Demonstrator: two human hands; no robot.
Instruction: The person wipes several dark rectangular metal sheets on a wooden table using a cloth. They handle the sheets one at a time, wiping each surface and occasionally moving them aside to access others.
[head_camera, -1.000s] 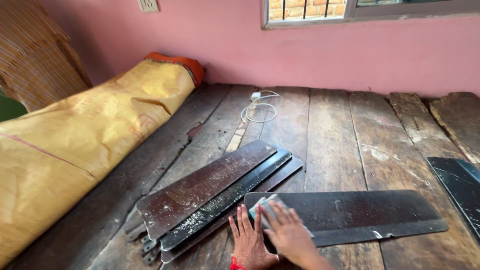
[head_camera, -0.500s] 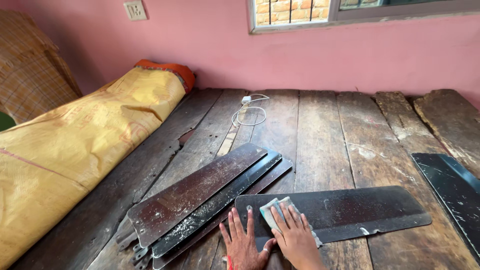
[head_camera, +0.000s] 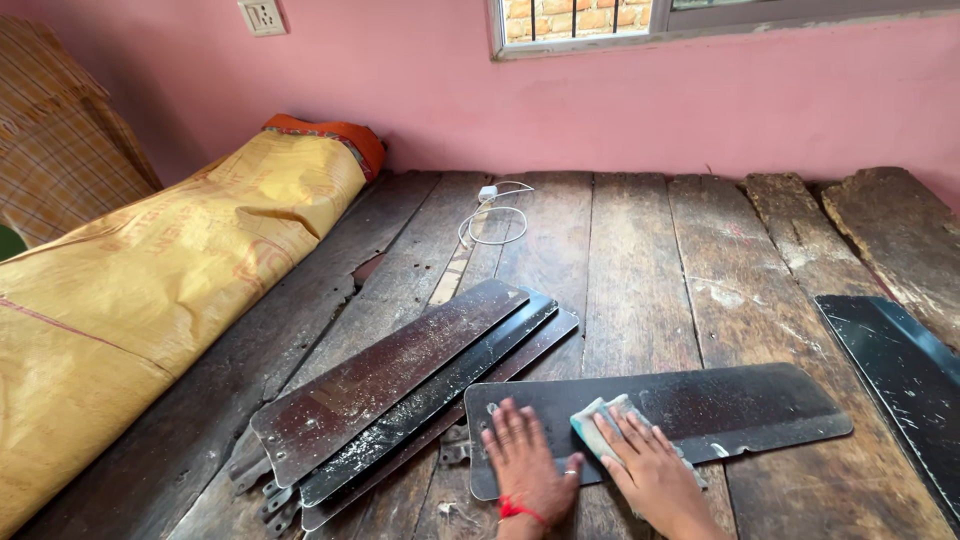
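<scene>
Down on the plank floor (head_camera: 640, 250), my left hand (head_camera: 527, 465) lies flat on the near end of a dark fan blade (head_camera: 700, 405), fingers (head_camera: 510, 430) spread and pressing it down, a ring on one finger and a red thread at the wrist. My right hand (head_camera: 650, 470) sits just beside it on the same blade, fingers (head_camera: 630, 435) together and flat on top of a pale folded cloth (head_camera: 598, 428), which rests on the blade's dusty surface. The blade lies across the boards, its wide end pointing right.

To its left, three more blades (head_camera: 400, 385) are stacked at a slant, overlapping one another, their metal mounting ends nearest me; the top one is speckled with pale dust. The stack's far edge comes close to the blade under my hands, though I cannot tell whether they touch.

At the right edge, part of another black blade (head_camera: 900, 370) lies well apart. A long yellow sack (head_camera: 170, 270), full and closed, fills the left side; its contents are hidden, and an orange cloth (head_camera: 330, 130) shows at its far end. A white charger cable (head_camera: 495, 215) is coiled near the pink wall (head_camera: 600, 100), below a window (head_camera: 590, 20).
</scene>
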